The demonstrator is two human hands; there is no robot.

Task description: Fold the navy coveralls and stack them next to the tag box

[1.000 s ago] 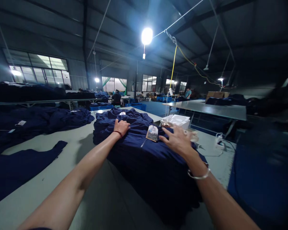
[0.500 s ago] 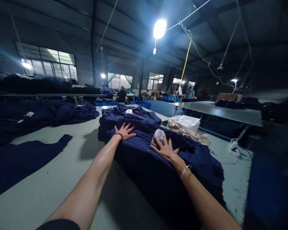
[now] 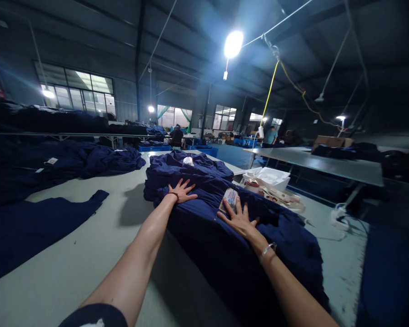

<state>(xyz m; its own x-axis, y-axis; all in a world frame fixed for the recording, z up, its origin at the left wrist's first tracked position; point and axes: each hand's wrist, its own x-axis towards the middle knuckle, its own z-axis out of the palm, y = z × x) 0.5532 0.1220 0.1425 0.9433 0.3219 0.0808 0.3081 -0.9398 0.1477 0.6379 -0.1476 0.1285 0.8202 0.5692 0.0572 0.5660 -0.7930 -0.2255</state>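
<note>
A thick stack of navy blue garments (image 3: 204, 240) lies in front of me on a pale table (image 3: 98, 254). My left hand (image 3: 182, 191) rests flat on the upper left of the stack with its fingers spread. Farther right, my right hand (image 3: 239, 219) presses on the cloth, its fingers also apart. The fingertips of that hand overlap a printed paper tag (image 3: 230, 199) on the top garment. Another white tag (image 3: 188, 161) shows at the far end of the stack. Neither hand grips anything.
Navy garments (image 3: 78, 159) are heaped at the left, with one flat piece (image 3: 41, 227) nearer me. Beyond the stack at right stand a white container (image 3: 271, 177) and rolls of tape or labels (image 3: 251, 185). A power strip (image 3: 340, 218) lies near the right edge. Two people appear far back.
The whole scene has shifted slightly right and down in the picture, as my view turned a little. Both hands stay spread in about the same places on the stack.
</note>
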